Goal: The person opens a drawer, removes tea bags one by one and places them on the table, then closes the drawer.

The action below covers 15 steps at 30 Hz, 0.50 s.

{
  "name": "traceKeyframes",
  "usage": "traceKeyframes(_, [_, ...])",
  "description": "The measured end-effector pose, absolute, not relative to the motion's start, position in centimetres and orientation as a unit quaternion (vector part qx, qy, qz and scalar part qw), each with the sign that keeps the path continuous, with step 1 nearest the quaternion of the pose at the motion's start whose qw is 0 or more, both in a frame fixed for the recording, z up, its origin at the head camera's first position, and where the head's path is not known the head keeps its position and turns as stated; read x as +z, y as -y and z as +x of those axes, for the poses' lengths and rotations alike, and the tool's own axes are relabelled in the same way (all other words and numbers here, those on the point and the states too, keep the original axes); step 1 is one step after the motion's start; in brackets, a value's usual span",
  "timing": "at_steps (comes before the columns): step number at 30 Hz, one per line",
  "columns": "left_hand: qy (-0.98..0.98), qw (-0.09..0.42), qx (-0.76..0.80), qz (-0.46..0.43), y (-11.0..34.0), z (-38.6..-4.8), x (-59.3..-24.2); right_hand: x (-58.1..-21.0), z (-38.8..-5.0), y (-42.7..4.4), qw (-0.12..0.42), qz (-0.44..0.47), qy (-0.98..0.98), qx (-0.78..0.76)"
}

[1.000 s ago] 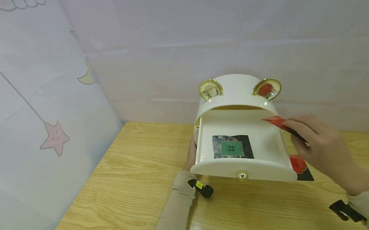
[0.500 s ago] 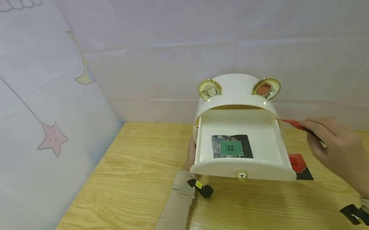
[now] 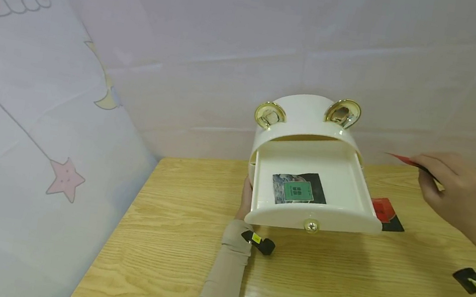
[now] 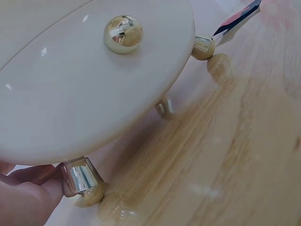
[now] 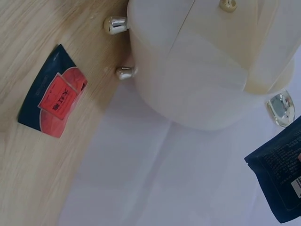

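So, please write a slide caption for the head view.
A right hand pinches a red-and-black sachet beside a white gold-eared box whose open drawer contains a green-labelled sachet.

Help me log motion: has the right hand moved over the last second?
Yes: in the head view, the right hand has moved rightward, farther from the white drawer box.

The head view is taken from above the near side, facing forward and down over the table (image 3: 167, 260) to the far backdrop (image 3: 212, 74). The left wrist view is directed from the near left, low and close, at the white box (image 3: 302, 113). The right wrist view is steeply rolled and directed at the box from its right, less close. The box is shared by all three; the red packet (image 3: 384, 212) on the table, by head and right wrist.
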State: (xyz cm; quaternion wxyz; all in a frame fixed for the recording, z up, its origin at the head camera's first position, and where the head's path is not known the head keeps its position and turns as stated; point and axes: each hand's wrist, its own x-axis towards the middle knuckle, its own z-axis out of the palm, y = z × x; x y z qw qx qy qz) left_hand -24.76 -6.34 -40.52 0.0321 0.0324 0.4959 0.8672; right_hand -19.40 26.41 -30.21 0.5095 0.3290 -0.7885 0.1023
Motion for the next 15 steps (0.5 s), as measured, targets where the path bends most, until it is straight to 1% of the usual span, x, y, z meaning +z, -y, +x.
traceKeyframes(10, [-0.475,0.047,0.877,0.051,6.8,-24.8,-40.8,-31.1,-20.1,-27.2,0.515,0.328,0.786,0.100])
traceKeyframes(12, [-0.479,0.043,0.876,0.045,6.8,-24.9,-40.9,-31.6,-20.3,-27.5,0.504,0.321,0.796,0.098])
traceKeyframes(15, [-0.495,0.026,0.868,0.036,6.5,-24.0,-39.8,-32.5,-20.6,-28.0,0.491,0.309,0.808,0.102])
